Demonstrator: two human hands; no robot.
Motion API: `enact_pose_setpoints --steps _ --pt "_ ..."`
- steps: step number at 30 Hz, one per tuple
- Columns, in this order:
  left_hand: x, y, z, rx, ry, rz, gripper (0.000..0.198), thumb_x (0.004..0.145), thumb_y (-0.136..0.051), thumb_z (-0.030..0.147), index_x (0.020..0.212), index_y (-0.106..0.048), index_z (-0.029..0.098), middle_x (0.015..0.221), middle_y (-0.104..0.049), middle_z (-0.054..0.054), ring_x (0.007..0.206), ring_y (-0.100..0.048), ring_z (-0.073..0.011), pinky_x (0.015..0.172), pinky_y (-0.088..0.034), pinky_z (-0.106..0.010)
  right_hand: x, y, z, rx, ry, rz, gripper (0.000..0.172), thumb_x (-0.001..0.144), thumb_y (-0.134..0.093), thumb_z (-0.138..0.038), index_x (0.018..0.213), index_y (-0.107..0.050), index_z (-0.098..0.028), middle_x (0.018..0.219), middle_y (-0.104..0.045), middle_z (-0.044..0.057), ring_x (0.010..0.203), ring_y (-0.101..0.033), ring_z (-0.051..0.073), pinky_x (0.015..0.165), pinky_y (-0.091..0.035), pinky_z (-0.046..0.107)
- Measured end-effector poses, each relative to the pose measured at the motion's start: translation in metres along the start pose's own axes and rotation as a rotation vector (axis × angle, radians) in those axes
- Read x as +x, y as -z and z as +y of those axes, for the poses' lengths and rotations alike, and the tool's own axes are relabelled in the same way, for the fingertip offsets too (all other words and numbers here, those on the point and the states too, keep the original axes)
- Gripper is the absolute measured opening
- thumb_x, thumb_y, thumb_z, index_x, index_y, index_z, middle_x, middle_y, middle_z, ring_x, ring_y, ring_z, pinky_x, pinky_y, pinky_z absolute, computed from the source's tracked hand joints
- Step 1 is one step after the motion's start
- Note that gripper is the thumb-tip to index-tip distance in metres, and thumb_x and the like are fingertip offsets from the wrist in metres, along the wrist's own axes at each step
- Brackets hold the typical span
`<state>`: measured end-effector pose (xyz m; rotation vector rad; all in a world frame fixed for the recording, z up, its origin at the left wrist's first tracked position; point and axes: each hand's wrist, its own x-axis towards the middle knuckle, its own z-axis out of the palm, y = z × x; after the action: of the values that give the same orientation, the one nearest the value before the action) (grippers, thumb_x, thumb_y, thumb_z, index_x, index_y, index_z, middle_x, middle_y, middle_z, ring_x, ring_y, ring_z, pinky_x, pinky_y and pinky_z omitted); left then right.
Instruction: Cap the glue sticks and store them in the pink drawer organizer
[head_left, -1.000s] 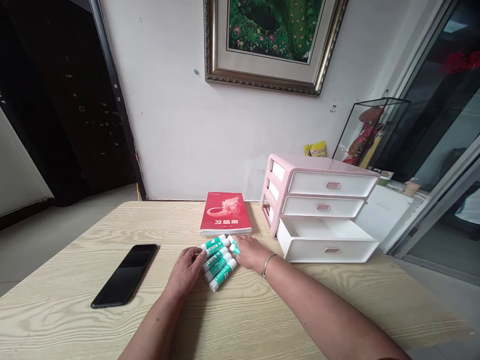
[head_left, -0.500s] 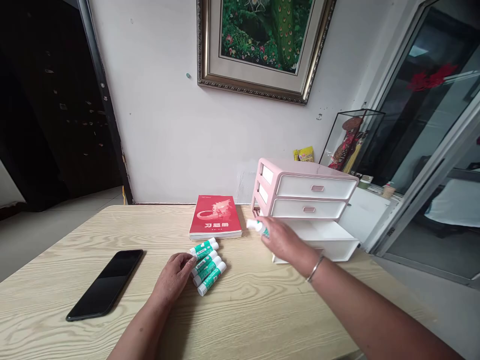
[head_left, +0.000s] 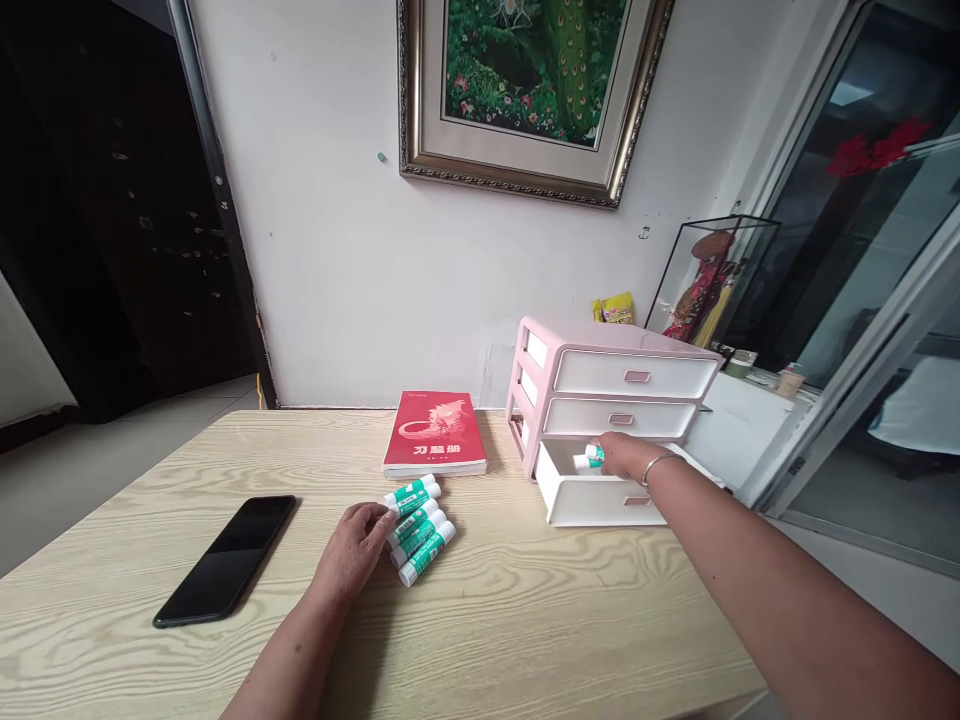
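Observation:
My right hand (head_left: 624,456) reaches into the pulled-out bottom drawer (head_left: 592,502) of a pink and white drawer unit. Its fingers are closed on green and white glue sticks (head_left: 592,456), of which about two white ends show; the drawer front hides part of the hand. On the table, a bunch of several more glue sticks (head_left: 421,540) lies slanted, side by side. My left hand (head_left: 356,545) rests at their left ends, fingers curled and thumb against one stick; the fingertips are partly hidden.
A red book (head_left: 436,430) lies behind the glue sticks. A black phone (head_left: 225,560) is on the left of the wooden table (head_left: 540,620). The drawer unit (head_left: 622,340) stands at the back right, a yellow packet (head_left: 615,308) behind it. Farther right is a glass case (head_left: 701,285).
My right hand has moved right, from in front of the drawer unit into the open drawer, carrying glue sticks. My left hand stays at the bunch. The view has shifted slightly.

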<state>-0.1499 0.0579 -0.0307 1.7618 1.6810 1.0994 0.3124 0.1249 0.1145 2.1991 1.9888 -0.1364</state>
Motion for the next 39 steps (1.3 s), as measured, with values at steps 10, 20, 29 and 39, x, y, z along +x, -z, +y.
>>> enact_pose_setpoints --steps 10,20,29,39 --pt "-0.002 0.005 0.007 -0.017 -0.010 0.015 0.050 0.088 -0.046 0.057 0.099 -0.071 0.016 0.112 -0.068 -0.013 0.105 -0.063 -0.0273 0.095 -0.048 -0.037 -0.006 0.007 -0.016 -0.050 -0.068 -0.031 0.014 0.068 -0.075 -0.025 0.080 -0.074 -0.018 0.074 -0.069 0.009 0.070 -0.065 0.025 0.068 -0.046 0.037" --pt "-0.007 0.010 0.019 -0.031 0.019 0.029 0.051 0.087 -0.043 0.056 0.095 -0.071 0.015 0.109 -0.069 -0.013 0.103 -0.064 -0.0277 0.093 -0.048 -0.037 -0.059 0.019 -0.090 0.058 0.250 0.275 0.027 0.089 -0.057 -0.031 0.110 -0.071 -0.024 0.110 -0.071 0.011 0.104 -0.064 0.026 0.086 -0.046 0.033" --pt "-0.008 0.011 0.015 -0.033 -0.012 0.057 0.054 0.086 -0.041 0.060 0.095 -0.071 0.015 0.107 -0.072 -0.014 0.108 -0.063 -0.0296 0.099 -0.046 -0.039 -0.106 -0.049 -0.237 0.093 1.098 0.250 0.059 0.073 -0.068 -0.016 0.131 -0.058 -0.013 0.133 -0.061 0.015 0.125 -0.053 0.029 0.105 -0.041 0.040" --pt "-0.008 0.020 0.026 -0.047 0.004 0.037 0.055 0.084 -0.040 0.061 0.094 -0.071 0.017 0.106 -0.073 -0.013 0.107 -0.064 -0.0296 0.097 -0.048 -0.039 -0.088 -0.078 -0.261 -0.187 1.102 0.324 0.063 0.071 -0.072 -0.033 0.129 -0.055 -0.016 0.112 -0.064 0.014 0.106 -0.058 0.032 0.098 -0.043 0.051"
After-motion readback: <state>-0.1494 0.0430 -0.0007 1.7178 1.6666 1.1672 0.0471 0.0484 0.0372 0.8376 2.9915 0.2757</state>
